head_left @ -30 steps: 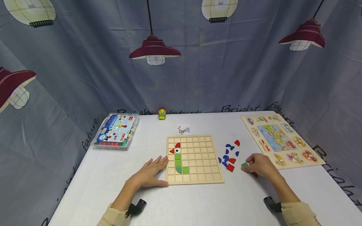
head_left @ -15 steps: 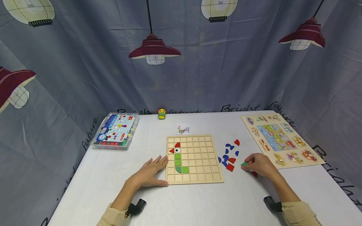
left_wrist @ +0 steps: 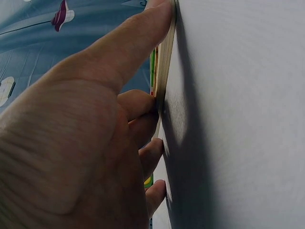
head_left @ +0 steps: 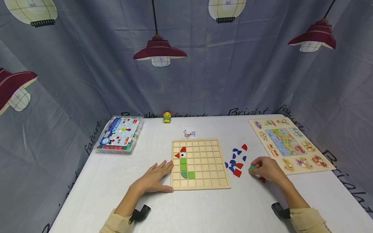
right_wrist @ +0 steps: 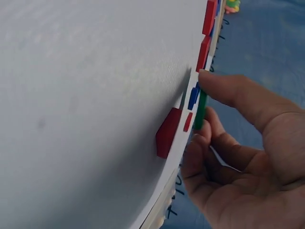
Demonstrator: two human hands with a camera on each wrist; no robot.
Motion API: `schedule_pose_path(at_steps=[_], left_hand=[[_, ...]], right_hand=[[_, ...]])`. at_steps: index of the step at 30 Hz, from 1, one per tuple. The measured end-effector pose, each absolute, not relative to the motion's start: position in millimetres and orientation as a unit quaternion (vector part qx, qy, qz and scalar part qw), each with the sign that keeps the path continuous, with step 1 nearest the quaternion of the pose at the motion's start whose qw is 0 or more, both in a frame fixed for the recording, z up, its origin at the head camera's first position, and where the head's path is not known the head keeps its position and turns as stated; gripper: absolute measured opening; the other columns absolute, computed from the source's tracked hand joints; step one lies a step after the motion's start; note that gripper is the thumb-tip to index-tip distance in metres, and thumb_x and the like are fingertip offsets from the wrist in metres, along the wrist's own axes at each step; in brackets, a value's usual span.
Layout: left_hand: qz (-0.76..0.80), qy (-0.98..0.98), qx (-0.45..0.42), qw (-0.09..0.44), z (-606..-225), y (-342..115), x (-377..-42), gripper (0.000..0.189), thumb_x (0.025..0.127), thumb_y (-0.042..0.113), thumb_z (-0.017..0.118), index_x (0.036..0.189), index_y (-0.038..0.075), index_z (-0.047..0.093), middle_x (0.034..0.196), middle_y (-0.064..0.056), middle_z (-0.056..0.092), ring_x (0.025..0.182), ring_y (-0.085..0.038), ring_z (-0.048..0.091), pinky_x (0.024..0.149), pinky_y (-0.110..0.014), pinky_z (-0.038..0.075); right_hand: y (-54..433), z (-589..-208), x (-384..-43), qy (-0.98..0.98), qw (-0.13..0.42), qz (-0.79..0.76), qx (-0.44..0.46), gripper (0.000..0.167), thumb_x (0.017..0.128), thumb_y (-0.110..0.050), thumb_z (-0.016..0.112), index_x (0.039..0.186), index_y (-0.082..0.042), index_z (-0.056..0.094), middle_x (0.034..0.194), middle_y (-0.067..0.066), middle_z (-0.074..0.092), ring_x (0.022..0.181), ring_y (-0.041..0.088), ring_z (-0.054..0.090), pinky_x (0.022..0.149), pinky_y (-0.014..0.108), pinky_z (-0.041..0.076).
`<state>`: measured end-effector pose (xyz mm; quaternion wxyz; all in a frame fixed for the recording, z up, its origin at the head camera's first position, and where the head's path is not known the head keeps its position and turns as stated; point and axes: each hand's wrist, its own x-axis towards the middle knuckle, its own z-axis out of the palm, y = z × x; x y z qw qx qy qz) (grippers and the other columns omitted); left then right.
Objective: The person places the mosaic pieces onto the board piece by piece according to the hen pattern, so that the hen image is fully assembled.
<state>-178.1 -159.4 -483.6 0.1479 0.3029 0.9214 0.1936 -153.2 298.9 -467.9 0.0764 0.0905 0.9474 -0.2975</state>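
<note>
My left hand lies with fingers spread at the left edge of a wooden grid board; in the left wrist view its thumb rests along the board's edge. On the board, red, green and eye-printed pieces form a bird-like head and neck, ending in a green square. My right hand pinches a green piece between thumb and fingers, right of the board. A red piece lies on the table under that hand, partly hidden in the head view.
Loose blue pieces and red pieces, among them a red square, lie between board and right hand. A pattern card and small toy figure stand behind. A plastic case is left, a picture puzzle right.
The green piece in my right hand has tilted and lifted slightly, and the fingers have shifted a little. My left hand stays at the board's edge.
</note>
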Motion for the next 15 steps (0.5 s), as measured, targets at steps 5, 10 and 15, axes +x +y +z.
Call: schedule_pose_path(at_steps=[5, 10, 15], left_hand=[[0.196, 0.921, 0.300, 0.153, -485.2, -159.5, -177.6, 0.101, 0.078, 0.059, 0.072, 0.154, 0.010, 0.028, 0.162, -0.003, 0.025, 0.152, -0.028, 0.017, 0.123, -0.055, 0.013], [0.194, 0.922, 0.297, 0.155, -486.3, -158.4, -178.1, 0.101, 0.078, 0.061, 0.071, 0.154, 0.012, 0.027, 0.162, -0.002, 0.024, 0.152, -0.027, 0.017, 0.123, -0.054, 0.012], [0.194, 0.923, 0.293, 0.158, -485.1, -158.5, -178.8, 0.101, 0.077, 0.060, 0.072, 0.154, 0.012, 0.027, 0.162, -0.002, 0.024, 0.152, -0.028, 0.016, 0.123, -0.055, 0.012]], right_hand=[[290.9, -465.2, -156.6, 0.955, 0.060, -0.283, 0.065, 0.033, 0.073, -0.017, 0.082, 0.098, 0.000, 0.067, 0.081, 0.005, 0.062, 0.074, 0.019, 0.053, 0.062, 0.026, 0.046], [280.2, -459.6, -161.8, 0.960, 0.048, -0.273, 0.025, 0.033, 0.072, -0.018, 0.083, 0.098, -0.002, 0.069, 0.080, 0.004, 0.060, 0.076, 0.018, 0.052, 0.061, 0.023, 0.043], [268.1, -455.8, -167.5, 0.958, 0.057, -0.280, -0.018, 0.031, 0.072, -0.017, 0.083, 0.098, -0.004, 0.070, 0.080, 0.002, 0.057, 0.077, 0.017, 0.050, 0.061, 0.022, 0.040]])
